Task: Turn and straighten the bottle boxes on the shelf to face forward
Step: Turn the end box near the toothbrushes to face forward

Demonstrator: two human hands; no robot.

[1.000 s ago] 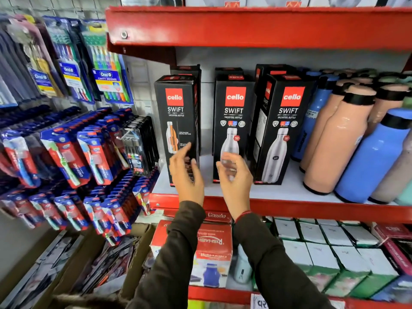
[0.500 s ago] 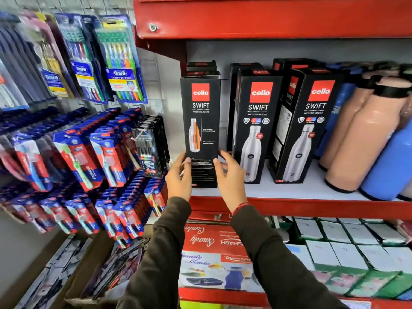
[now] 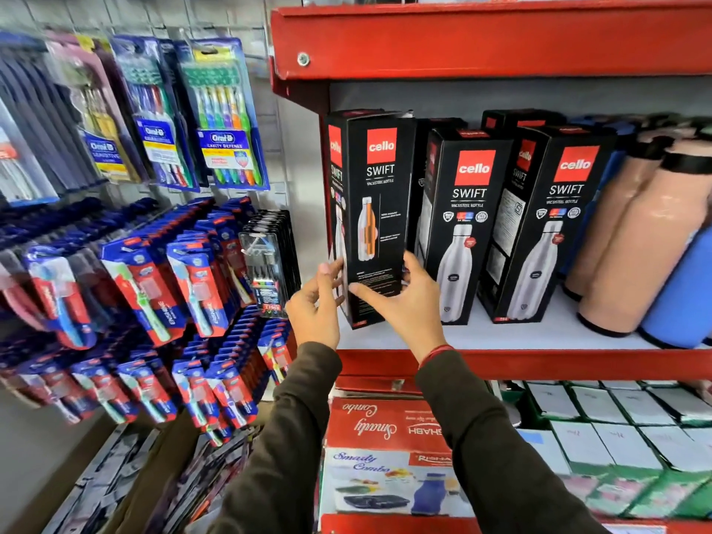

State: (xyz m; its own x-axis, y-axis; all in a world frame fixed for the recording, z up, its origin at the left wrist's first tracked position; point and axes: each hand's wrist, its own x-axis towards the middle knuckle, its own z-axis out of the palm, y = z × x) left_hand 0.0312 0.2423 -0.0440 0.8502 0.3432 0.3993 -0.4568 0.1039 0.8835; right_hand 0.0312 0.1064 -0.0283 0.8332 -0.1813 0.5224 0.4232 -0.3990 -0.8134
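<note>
Three black Cello Swift bottle boxes stand in a row on the white shelf (image 3: 520, 335). The leftmost box (image 3: 375, 194) is turned at an angle, so a narrow panel and a side panel with an orange bottle picture both show. My left hand (image 3: 314, 306) grips its lower left edge and my right hand (image 3: 408, 298) grips its lower right edge. The middle box (image 3: 462, 225) and the right box (image 3: 558, 225) stand slightly angled with their steel-bottle fronts showing. More black boxes stand behind them, mostly hidden.
Peach bottles (image 3: 635, 244) and blue bottles (image 3: 685, 294) crowd the shelf's right end. Toothbrush packs (image 3: 227, 113) hang on the wall at left. A red shelf lip (image 3: 481, 36) sits overhead. Boxed goods (image 3: 385, 456) fill the shelf below.
Both hands moved from between the boxes onto the leftmost box and took hold of it. The box has rotated, now showing two panels. My view has shifted left, towards the toothbrush wall.
</note>
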